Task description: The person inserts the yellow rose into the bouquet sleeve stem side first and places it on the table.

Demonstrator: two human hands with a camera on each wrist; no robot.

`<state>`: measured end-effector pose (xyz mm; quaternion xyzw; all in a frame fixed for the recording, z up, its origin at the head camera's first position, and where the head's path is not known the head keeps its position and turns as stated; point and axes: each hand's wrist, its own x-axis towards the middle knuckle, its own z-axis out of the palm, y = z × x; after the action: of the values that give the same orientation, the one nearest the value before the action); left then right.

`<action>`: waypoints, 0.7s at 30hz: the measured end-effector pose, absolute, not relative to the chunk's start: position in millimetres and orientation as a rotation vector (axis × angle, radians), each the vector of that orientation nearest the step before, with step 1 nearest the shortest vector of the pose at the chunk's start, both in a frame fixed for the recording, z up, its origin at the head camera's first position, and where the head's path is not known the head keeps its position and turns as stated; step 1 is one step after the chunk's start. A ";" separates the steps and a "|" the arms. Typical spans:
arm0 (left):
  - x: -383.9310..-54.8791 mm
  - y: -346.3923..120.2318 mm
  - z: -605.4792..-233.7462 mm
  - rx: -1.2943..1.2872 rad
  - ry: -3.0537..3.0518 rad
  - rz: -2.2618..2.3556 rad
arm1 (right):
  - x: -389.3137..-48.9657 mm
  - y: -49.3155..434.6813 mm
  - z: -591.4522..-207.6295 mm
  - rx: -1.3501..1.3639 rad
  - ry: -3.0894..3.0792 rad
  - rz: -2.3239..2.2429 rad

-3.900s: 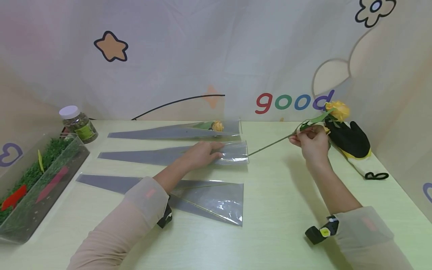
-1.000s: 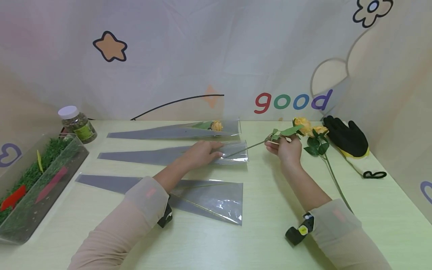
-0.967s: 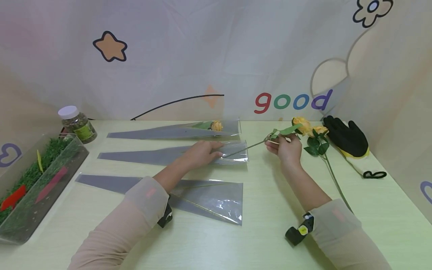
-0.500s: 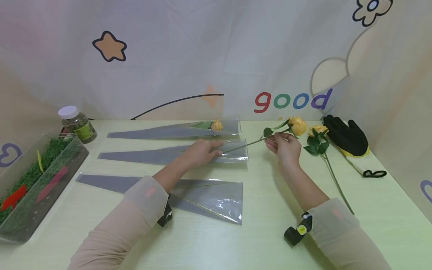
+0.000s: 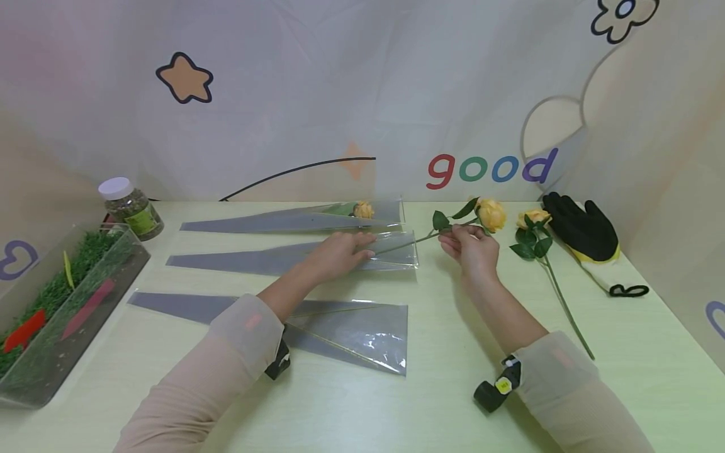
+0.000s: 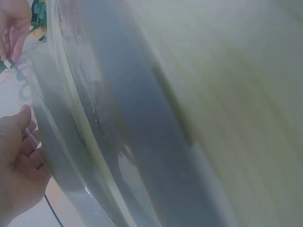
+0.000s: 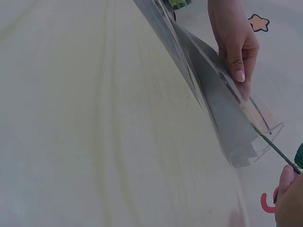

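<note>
With the right hand [image 5: 474, 253], pinching a yellow rose [image 5: 491, 214] by its stem [image 5: 426, 237] close to the leaves [image 5: 440, 220], and with the left hand [image 5: 338, 255], pinching the edge of the middle plastic sleeve [image 5: 232, 263]. Holding the bloom [image 5: 493, 217] just beyond the right hand, outside the sleeve, and pointing the stem leftward across the gap between both hands, into the sleeve's open end, toward the left hand. Reaching over the front sleeve [image 5: 357, 333] with the left arm [image 5: 192, 377].

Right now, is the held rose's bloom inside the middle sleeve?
No, the bloom is outside, by the right hand, and only the stem enters the middle sleeve.
</note>
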<state>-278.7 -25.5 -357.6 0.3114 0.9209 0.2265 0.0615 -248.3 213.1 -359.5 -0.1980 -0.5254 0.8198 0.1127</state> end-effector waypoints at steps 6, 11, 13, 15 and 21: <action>-278.5 -24.6 -356.9 0.939 2.779 0.690 | -246.9 209.4 -359.6 -0.581 -1.590 2.373; -279.1 -24.4 -358.1 0.928 2.771 0.702 | -247.1 206.4 -360.2 -0.617 -1.619 2.365; -279.2 -24.1 -358.5 0.922 2.770 0.703 | -247.5 205.6 -361.0 -0.605 -1.610 2.382; -279.0 -24.0 -358.4 0.916 2.770 0.704 | -247.9 204.9 -362.0 -0.584 -1.604 2.396; -278.6 -23.8 -356.5 0.904 2.776 0.705 | -248.0 201.1 -363.7 -0.546 -1.633 2.417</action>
<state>-278.6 -23.8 -356.5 0.3002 0.9221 0.2343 0.0688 -248.0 201.1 -363.7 -0.1833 -0.5482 0.8114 0.0870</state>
